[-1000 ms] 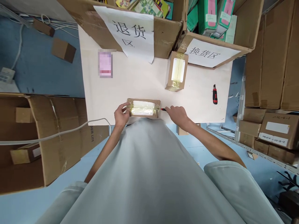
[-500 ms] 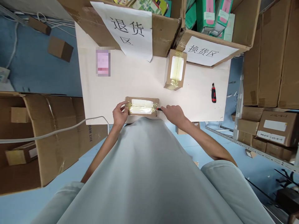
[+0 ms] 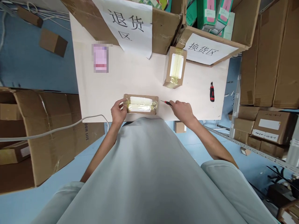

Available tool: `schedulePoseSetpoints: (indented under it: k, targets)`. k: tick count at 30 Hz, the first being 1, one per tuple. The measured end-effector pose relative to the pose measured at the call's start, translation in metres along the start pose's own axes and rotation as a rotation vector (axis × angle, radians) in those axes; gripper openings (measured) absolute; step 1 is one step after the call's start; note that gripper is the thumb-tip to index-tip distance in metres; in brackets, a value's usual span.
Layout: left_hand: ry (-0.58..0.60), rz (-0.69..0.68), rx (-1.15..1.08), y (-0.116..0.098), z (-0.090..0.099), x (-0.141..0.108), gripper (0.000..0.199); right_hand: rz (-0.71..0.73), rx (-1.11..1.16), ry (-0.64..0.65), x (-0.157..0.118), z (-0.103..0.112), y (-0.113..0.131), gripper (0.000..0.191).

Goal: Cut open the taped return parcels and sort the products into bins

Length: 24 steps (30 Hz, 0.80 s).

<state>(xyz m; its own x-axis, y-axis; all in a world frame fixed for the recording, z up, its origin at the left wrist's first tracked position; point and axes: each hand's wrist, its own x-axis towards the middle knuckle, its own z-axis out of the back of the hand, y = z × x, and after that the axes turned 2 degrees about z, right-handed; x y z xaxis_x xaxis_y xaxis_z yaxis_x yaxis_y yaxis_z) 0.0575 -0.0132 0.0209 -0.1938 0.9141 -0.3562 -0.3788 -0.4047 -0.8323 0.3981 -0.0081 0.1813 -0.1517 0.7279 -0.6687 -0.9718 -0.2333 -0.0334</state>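
Note:
A small taped cardboard box [image 3: 140, 104] lies lengthwise at the table's near edge, a white label under shiny yellowish tape on its top. My left hand [image 3: 118, 111] grips its left end, fingertips on the top and side. In my closed right hand [image 3: 182, 112] is a slim black-and-red tool [image 3: 166, 102] with a thin, pointed metal tip. Its tip points left, just off the box's right end and not touching it; most of the handle is hidden in my fist.
A second taped box [image 3: 175, 67] stands farther back on the white table [image 3: 140, 74]. A red-and-black utility knife [image 3: 212, 92] lies at the right, a pixelated pink item [image 3: 101, 58] at the left. Large open cartons [image 3: 163, 35] with paper signs line the back; shelving holds boxes [image 3: 268, 126] at right.
My right hand has drawn the tool to the right, away from the box's right end. My left hand keeps its grip on the box. The whole view has shifted slightly.

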Motion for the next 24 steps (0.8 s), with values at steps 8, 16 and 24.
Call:
schedulePoseSetpoints:
  k: [8, 16, 24]
  targets:
    - [0.04, 0.026, 0.001, -0.002, 0.003, 0.0, 0.032, -0.268, 0.204, 0.024, 0.045, -0.095, 0.002, 0.059]
    - [0.011, -0.236, 0.226, -0.014, -0.003, -0.003, 0.035, -0.28, 0.64, -0.113, 0.015, -0.097, 0.045, 0.067]
    - [0.477, -0.643, 0.325, -0.049, -0.056, 0.002, 0.046, -0.185, 0.628, -0.069, -0.029, -0.046, 0.093, 0.069]
